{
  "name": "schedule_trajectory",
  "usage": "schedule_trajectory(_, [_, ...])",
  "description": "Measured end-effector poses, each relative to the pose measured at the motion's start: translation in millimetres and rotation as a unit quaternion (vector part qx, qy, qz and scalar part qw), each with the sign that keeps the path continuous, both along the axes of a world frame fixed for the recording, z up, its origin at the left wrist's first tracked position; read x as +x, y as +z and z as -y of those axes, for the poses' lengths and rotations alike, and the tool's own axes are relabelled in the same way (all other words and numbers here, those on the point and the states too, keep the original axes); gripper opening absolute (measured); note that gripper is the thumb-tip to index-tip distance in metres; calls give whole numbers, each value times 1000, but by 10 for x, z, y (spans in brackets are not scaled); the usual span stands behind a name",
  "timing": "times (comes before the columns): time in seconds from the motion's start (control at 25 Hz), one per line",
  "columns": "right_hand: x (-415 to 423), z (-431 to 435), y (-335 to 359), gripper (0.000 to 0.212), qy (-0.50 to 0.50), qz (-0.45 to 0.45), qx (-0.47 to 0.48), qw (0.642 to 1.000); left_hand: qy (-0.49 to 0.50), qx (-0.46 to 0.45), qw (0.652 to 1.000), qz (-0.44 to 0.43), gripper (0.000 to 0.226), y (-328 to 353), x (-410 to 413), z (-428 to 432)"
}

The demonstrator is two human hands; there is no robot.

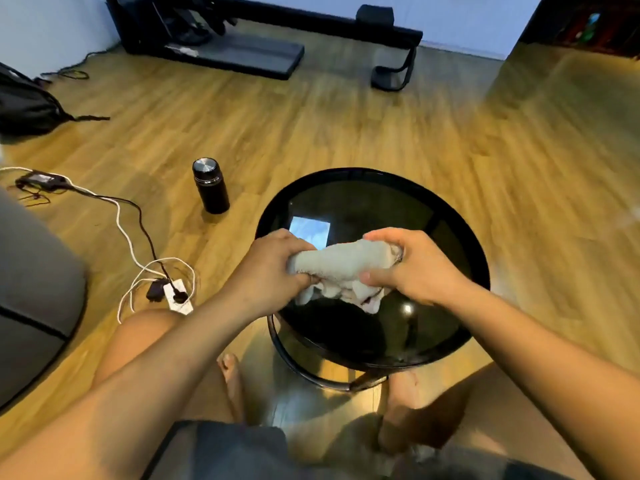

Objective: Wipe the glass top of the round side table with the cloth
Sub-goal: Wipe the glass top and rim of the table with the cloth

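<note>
the left hand and right hand each grip an end of the bunched pale grey terry cloth, held above the round dark glass side table. wiping seems not yet begun; next, press the cloth flat onto the glass.

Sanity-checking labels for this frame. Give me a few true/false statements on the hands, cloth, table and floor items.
1. Both hands grip the cloth: left hand, right hand. True.
2. The cloth is spread flat on the glass top. False: it is bunched between the hands, loose ends hanging down towards the glass.
3. A black flask stands upright on the floor, left of the table. True.
4. The flask stands on the table. False: it stands on the wooden floor.
5. A power strip with cables lies on the floor. True.
</note>
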State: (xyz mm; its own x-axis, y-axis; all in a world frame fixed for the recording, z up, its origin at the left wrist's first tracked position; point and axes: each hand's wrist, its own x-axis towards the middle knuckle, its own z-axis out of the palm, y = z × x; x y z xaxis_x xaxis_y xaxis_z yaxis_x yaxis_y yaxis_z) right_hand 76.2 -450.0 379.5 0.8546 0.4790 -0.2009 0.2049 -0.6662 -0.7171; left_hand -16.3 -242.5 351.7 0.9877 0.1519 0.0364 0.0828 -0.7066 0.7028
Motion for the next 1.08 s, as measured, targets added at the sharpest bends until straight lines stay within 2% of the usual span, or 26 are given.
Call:
schedule_trajectory(0.04, [174,-115,-93,43,17,58,-57,997,0,19,1000,-1,32,-134,150,-124])
schedule_trajectory(0.08, [374,-232,-190,33,35,75,-77,994,17,30,999,1,27,-270,281,-247])
schedule_trajectory(0.12, [599,-366,-300,30,54,77,-72,993,43,15,999,4,24,-400,394,-357])
schedule_trajectory(0.16, [853,-504,-425,32,72,62,-46,994,66,-41,997,4,20,-501,498,-447])
schedule_trajectory(0.24, [1284,-815,-652,37,30,-89,86,992,91,-217,972,-8,16,-673,704,-567])
schedule_trajectory(0.32, [1575,-1210,-852,35,-59,-283,208,935,147,-342,928,-19,14,-731,878,-661])
schedule_trajectory(0.36, [1694,-1417,-950,38,-91,-343,233,905,187,-382,905,-15,16,-765,966,-742])
schedule_trajectory(0.44, [1836,-1807,-1051,42,-141,-393,249,874,249,-464,850,-10,21,-800,1099,-880])
schedule_trajectory(0.48, [1880,-1974,-1050,43,-158,-385,242,876,278,-493,824,-10,28,-788,1123,-926])
schedule_trajectory(0.56, [1955,-2198,-993,49,-122,-308,180,926,344,-507,790,-4,46,-810,1112,-1002])
schedule_trajectory(0.64, [1942,-2320,-951,56,19,-158,50,986,421,-481,769,-10,47,-843,1062,-1030])
schedule_trajectory(0.68, [1910,-2384,-961,57,113,-67,-13,991,461,-455,762,-14,41,-909,1020,-1030])
schedule_trajectory(0.72, [1882,-2453,-978,53,195,18,-62,979,497,-426,755,-37,35,-982,979,-1021])
schedule_trajectory(0.8, [1777,-2587,-1023,43,320,168,-168,917,533,-393,739,-124,24,-1124,920,-974])
schedule_trajectory(0.88, [1648,-2621,-1089,40,416,250,-211,848,529,-446,704,-159,21,-1265,937,-916])
schedule_trajectory(1.0, [1452,-2603,-1122,43,553,219,-254,763,509,-482,674,-232,27,-1295,881,-889])
schedule_trajectory(1.08, [1276,-2651,-1097,53,581,183,-308,731,539,-527,611,-242,32,-1369,669,-945])
